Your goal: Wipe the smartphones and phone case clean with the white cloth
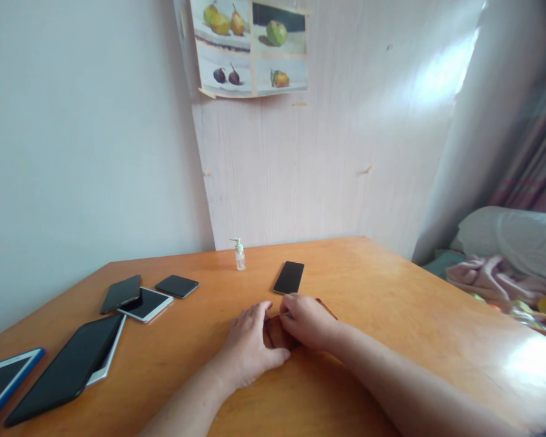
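Note:
A flat, glossy device (276, 335), a phone or small tablet, lies on the table in front of me, largely covered by my hands. Its dark screen reflects brown, and one far corner shows beyond my right wrist. My left hand (252, 346) grips its left end, fingers along the far side and thumb at the near side. Curled over the screen, my right hand (306, 320) presses down with closed fingers. A small greyish bit shows at its fingertips, too hidden to name. Just beyond lies a black phone (289, 277), screen up.
On the wooden table (368, 285), a small pump bottle (240, 255) stands at the back. Several devices lie left: a black phone (122, 294), a white tablet (149, 304), a small dark device (177, 286), a large black tablet (70, 367) and a blue-edged tablet (9, 382).

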### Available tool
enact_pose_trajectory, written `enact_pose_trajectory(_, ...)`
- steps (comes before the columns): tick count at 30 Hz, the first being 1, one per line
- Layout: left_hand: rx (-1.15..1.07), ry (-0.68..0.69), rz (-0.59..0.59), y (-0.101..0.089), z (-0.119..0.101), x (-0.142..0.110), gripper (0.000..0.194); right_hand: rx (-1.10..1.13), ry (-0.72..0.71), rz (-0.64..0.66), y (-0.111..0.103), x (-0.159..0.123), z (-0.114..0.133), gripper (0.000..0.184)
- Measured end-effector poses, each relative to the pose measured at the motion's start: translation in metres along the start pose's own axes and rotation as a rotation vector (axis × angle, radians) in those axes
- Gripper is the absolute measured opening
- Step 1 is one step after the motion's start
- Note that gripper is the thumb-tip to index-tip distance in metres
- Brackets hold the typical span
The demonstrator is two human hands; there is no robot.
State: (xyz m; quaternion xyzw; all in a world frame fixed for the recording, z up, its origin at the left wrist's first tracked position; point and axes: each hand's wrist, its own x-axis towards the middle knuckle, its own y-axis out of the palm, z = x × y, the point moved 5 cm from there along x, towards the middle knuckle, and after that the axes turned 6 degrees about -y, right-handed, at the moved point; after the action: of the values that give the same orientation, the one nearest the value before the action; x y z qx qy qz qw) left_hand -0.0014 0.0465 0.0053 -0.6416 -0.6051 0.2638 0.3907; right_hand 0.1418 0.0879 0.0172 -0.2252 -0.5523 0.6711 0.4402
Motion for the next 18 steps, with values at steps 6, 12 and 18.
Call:
enact_pose_trajectory(6,-0.007,0.044,-0.016,0.0,-0.003,0.001,0.071,0.023,-0.137,-0.014,0.008,0.002,0.021,0.021)
enact_pose_trajectory(12,-0.003,0.003,-0.01,-0.001,0.001,0.0,0.082,-0.204,0.134,0.099,-0.013,-0.002,-0.019,0.021)
enact_pose_trajectory(18,-0.014,0.016,-0.007,0.0,0.001,0.0,0.078,-0.27,0.282,0.148,-0.033,-0.008,-0.065,0.022)
